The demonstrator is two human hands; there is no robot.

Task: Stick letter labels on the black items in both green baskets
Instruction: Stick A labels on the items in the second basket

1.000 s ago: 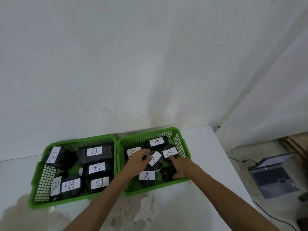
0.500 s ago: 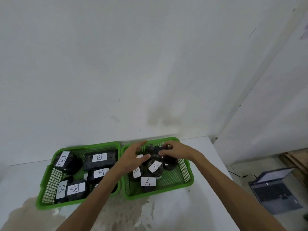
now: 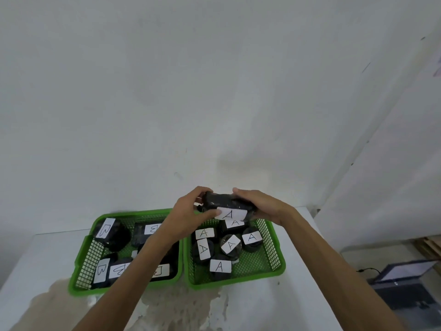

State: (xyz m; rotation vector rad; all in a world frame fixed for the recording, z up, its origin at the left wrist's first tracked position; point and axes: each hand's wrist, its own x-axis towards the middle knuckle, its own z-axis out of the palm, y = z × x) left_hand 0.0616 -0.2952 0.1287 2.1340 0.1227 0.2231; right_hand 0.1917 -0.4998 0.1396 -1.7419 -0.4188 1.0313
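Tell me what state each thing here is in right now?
Left hand: grips the black packet.
Right hand: grips its other end.
Black packet: held above the baskets, labelled A.
Right basket: holds A-labelled items.
Left basket: holds B-labelled items.
Laptop: open, on the floor.

one head-worn view, looking forward and down over the white table (image 3: 298, 304) toward the wall.

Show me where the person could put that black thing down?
The right basket has bare mesh along its right wall and front right corner, beside the A-labelled items. White table right of it is bare too. The left basket is crowded with B-labelled items; both hands grip the black item.
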